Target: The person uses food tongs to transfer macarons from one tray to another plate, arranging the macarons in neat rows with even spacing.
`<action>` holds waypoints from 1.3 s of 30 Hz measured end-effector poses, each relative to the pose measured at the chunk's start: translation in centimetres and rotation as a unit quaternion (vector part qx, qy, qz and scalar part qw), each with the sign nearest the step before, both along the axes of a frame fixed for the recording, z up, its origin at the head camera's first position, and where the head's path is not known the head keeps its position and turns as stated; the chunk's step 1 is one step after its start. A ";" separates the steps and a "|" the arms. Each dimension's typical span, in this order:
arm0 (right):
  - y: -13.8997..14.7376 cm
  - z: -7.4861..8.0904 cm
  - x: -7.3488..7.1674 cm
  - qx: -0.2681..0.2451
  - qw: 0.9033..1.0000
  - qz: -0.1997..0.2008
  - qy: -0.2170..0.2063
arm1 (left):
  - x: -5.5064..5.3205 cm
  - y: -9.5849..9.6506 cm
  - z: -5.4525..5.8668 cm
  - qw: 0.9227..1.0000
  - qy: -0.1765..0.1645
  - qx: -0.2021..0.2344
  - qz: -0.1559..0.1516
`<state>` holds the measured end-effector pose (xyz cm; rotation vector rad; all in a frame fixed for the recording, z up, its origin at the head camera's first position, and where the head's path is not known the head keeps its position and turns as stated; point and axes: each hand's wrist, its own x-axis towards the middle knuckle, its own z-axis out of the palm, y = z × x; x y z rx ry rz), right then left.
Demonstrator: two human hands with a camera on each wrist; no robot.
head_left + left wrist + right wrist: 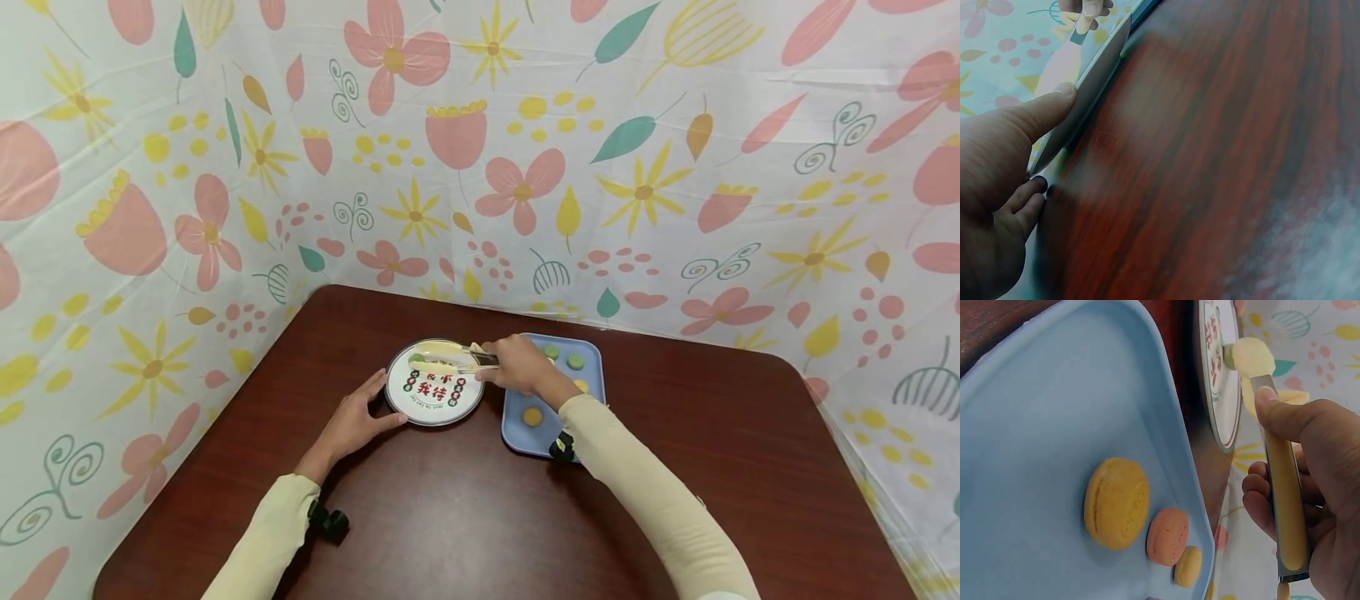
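White plate [468,402] as landmark, with dark rings at its rim and red and green printing, lying on the dark reddish-brown worktop [442,517]. Left hand [357,423] sits at the plate's left edge, gripping the rim, thumb on the side nearer the person, other fingers spread further round. Right hand [521,362] is just right of the plate, fingers wrapped round tongs [1288,506] that reach leftward over it; the tongs have metal handles and broad pale yellow ends. Green macaron [417,358] is at those ends, over the upper left part of the plate (can't tell whether it touches the surface; the tongs partly hide it). Blue tray [517,435] lies right of the plate, close by but apart from it, partly under the right forearm. More macarons in the tray, all right of the plate: two green pieces [575,362] toward the far end, an orange-yellow macaron [532,417] toward the near end; the right wrist view also gives a pink macaron [1167,536] and a small yellow macaron [1188,566]. Cream sleeves [637,475] cover both forearms, a black device [328,523] at each wrist. Flower-patterned cloth [517,192] hangs behind the plate and worktop.
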<state>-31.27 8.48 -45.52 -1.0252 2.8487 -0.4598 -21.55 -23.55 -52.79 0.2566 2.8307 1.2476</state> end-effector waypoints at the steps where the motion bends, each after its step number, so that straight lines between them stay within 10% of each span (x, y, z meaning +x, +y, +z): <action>1: 0.1 0.0 0.1 -0.005 1.000 -0.002 0.002 | 0.0 0.0 0.0 1.000 0.000 -0.001 0.000; 8: 1.5 1.5 0.6 -0.046 0.999 -0.025 -0.013 | 0.0 -0.1 0.0 1.000 0.001 -0.001 -0.001; 24: 9.4 6.8 4.2 -0.096 0.989 -0.062 0.097 | 0.0 0.0 -0.1 1.000 0.006 0.000 0.001; 39: 14.8 4.6 9.1 -0.075 0.986 -0.127 0.075 | 0.0 -0.1 -0.1 1.000 0.007 0.009 -0.002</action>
